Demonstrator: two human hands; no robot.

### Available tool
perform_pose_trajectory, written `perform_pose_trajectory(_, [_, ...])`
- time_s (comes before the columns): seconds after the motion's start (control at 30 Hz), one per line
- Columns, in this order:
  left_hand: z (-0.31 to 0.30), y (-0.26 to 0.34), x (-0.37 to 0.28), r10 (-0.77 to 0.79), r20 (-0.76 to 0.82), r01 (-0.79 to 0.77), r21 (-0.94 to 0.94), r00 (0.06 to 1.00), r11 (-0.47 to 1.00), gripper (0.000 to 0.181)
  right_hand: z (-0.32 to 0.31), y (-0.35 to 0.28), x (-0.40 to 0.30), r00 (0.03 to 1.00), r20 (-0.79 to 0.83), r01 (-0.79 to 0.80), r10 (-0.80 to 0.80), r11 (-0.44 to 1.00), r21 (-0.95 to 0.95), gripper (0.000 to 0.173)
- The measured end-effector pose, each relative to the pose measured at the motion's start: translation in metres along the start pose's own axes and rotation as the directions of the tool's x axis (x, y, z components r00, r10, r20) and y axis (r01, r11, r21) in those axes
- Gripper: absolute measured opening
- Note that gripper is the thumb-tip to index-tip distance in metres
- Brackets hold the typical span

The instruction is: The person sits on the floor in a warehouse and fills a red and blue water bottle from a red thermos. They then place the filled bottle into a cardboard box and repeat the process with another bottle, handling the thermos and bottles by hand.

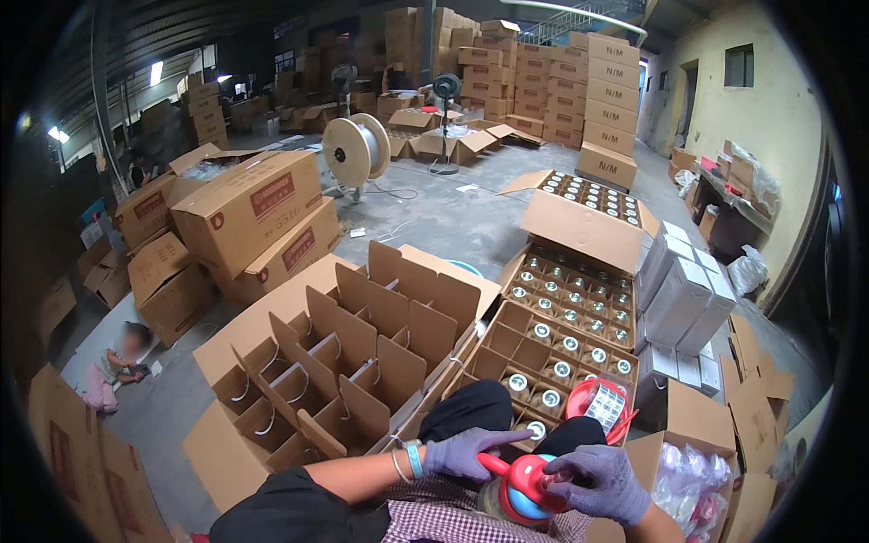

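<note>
In my lap is a clear container with a red and blue top (524, 499). My left hand (468, 453), in a purple-grey glove, grips the red handle (494, 464) on its left side, with the index finger stretched out to the right. My gloved right hand (605, 480) has its fingers closed on the red part of the top. Ahead stands a divided carton (489, 356) with several glass jars (561, 370) in its cells. A red basin (577, 397) rests on it, holding a sheet of printed labels (605, 405).
Left of the jars, a large carton (434, 309) has tall cardboard dividers. An open carton of plastic-wrapped parts (689, 485) stands at right, near white boxes (679, 298). A small child (115, 370) sits on the floor at left. Stacked cartons (611, 102), a fan (446, 88) and a cable reel (354, 149) stand farther back.
</note>
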State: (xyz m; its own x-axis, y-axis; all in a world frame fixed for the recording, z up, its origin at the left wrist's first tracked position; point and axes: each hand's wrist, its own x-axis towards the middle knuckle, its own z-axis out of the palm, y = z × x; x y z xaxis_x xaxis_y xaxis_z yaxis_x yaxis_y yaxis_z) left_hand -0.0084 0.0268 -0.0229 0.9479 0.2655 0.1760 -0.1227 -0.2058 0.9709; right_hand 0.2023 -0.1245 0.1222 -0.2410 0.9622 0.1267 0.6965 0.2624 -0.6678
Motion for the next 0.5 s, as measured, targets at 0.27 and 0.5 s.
perform_pose_trajectory(0.27, [-0.014,0.025,-0.027,0.123,0.192,-0.113,-0.064,0.974,0.992,0.081,0.001,-0.005,0.016,0.752,0.283,0.555,-0.595,0.804,0.213,0.106])
perform_pose_trajectory(0.5, [-0.023,0.032,-0.015,-0.046,0.357,0.104,-0.145,0.933,0.984,0.081,0.008,-0.023,0.015,0.77,0.452,0.333,-0.451,0.887,0.32,0.123])
